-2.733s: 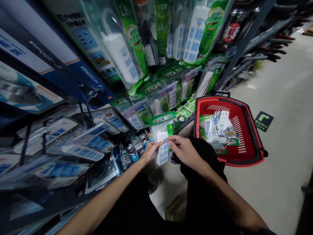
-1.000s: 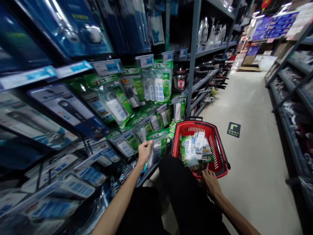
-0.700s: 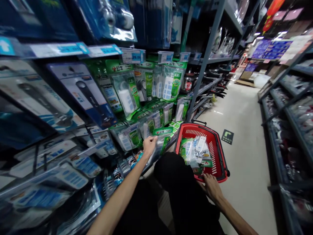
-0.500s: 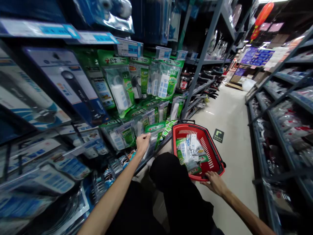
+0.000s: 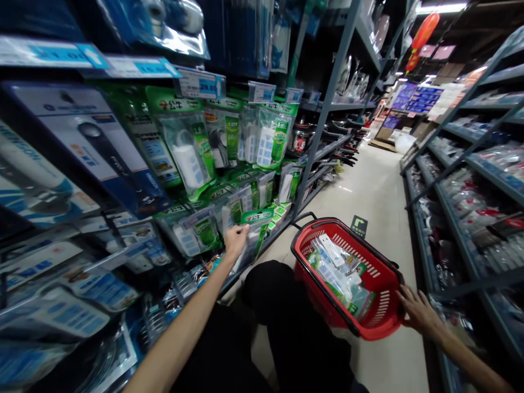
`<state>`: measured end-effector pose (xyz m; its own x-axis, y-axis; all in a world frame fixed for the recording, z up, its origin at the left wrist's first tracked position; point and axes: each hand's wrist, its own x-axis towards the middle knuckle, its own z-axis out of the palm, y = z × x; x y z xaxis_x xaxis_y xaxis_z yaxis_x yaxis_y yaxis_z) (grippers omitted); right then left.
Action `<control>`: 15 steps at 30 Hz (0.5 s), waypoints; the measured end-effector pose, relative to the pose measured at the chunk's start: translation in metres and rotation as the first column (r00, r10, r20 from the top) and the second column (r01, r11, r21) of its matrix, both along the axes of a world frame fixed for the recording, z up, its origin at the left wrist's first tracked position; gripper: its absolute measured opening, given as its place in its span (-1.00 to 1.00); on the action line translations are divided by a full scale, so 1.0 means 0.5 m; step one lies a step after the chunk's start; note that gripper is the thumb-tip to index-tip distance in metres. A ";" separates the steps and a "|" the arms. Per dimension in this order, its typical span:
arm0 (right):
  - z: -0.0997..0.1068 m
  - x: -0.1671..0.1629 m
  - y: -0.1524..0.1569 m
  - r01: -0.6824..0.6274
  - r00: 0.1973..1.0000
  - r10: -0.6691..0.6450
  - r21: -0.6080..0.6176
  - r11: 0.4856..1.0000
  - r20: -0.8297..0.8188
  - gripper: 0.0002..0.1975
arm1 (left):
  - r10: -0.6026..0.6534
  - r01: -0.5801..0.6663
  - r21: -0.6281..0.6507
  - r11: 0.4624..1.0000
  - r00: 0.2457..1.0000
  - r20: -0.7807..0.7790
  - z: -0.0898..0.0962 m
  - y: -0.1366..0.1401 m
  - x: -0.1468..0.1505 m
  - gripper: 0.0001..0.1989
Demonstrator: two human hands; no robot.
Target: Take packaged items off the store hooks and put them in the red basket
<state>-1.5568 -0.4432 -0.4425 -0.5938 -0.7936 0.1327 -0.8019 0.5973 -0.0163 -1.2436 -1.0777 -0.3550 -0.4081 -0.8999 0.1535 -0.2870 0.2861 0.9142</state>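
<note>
The person's left arm reaches up and forward from the bottom of the view, forearm slanting toward the shelf, with the left hand raised above the bent knee. The right forearm comes in from the lower right corner, and the right hand stretches out to the end of the basket farthest from the shelf.

The packet has a green top card with white lettering, a clear plastic body and a green strip down one side. It leans at a slant in front of the hanging power strips, beside the small green-and-white boxes and left of the basket. The basket is red with a black rim and slotted walls; it stands at an angle, near the exit sign on the floor. Inside lie several clear bags, with a white power strip on top.

The left hand's thumb and forefinger are pinched together on the packet's edge, the other fingers curled in. The right hand's fingers are slightly spread and touch the basket's end; whether they close around its rim cannot be told.
</note>
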 end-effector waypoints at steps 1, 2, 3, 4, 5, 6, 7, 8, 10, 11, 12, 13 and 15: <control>-0.020 0.044 0.015 0.113 0.988 -0.120 -0.079 0.990 -0.093 -0.59 | -0.014 0.014 -0.002 1.000 1.000 -0.011 -0.001 0.001 -0.007 -0.59; -0.042 0.096 0.026 0.178 0.972 -0.198 -0.152 0.972 -0.128 -0.58 | -0.031 0.031 -0.005 1.000 0.999 -0.025 -0.001 0.003 -0.014 -0.59; -0.064 0.152 0.032 0.152 0.979 -0.175 -0.186 0.971 -0.110 -0.58 | -0.050 0.049 -0.010 0.999 0.998 -0.039 -0.002 0.005 -0.022 -0.59; -0.084 0.207 0.032 0.095 0.989 -0.114 -0.189 0.977 -0.091 -0.60 | -0.067 0.066 -0.014 0.998 0.997 -0.051 -0.003 0.008 -0.030 -0.59; -0.100 0.256 0.027 0.040 0.994 -0.056 -0.171 0.984 -0.092 -0.59 | -0.081 0.080 -0.019 0.997 0.995 -0.059 -0.003 0.012 -0.037 -0.58; -0.111 0.297 0.020 0.017 0.994 -0.032 -0.150 0.989 -0.100 -0.58 | -0.094 0.093 -0.023 0.995 0.993 -0.065 -0.004 0.015 -0.045 -0.57; -0.116 0.325 0.011 0.012 0.991 -0.032 -0.150 0.989 -0.127 -0.61 | -0.105 0.103 -0.026 0.994 0.992 -0.067 -0.004 0.019 -0.051 -0.56; -0.115 0.343 0.003 0.018 0.989 -0.039 -0.140 0.990 -0.145 -0.65 | -0.115 0.113 -0.028 0.993 0.991 -0.068 -0.005 0.023 -0.057 -0.55; -0.102 0.351 -0.008 0.050 0.979 -0.070 -0.110 0.993 -0.192 -0.72 | -0.140 0.138 -0.031 0.990 0.988 -0.067 -0.006 0.029 -0.065 -0.55; -0.095 0.347 -0.012 0.063 0.974 -0.079 -0.080 0.995 -0.212 -0.73 | -0.154 0.152 -0.030 0.988 0.986 -0.067 -0.007 0.031 -0.068 -0.55; -0.088 0.341 -0.017 0.075 0.968 -0.084 -0.049 0.996 -0.235 -0.72 | -0.168 0.167 -0.027 0.986 0.983 -0.068 -0.009 0.033 -0.070 -0.55; -0.083 0.334 -0.022 0.088 0.963 -0.090 -0.021 0.996 -0.256 -0.70 | -0.181 0.180 -0.022 0.983 0.981 -0.067 -0.012 0.034 -0.072 -0.55; -0.079 0.321 -0.039 0.102 0.957 -0.094 0.016 0.995 -0.275 -0.66 | -0.199 0.199 -0.011 0.980 0.978 -0.061 -0.018 0.037 -0.077 -0.55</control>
<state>-1.3964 -0.4627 -0.4820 -0.6131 -0.7395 0.2779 -0.7109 0.6699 0.2141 -1.2824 -1.0593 -0.3638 -0.5689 -0.8007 0.1879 -0.1673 0.3364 0.9267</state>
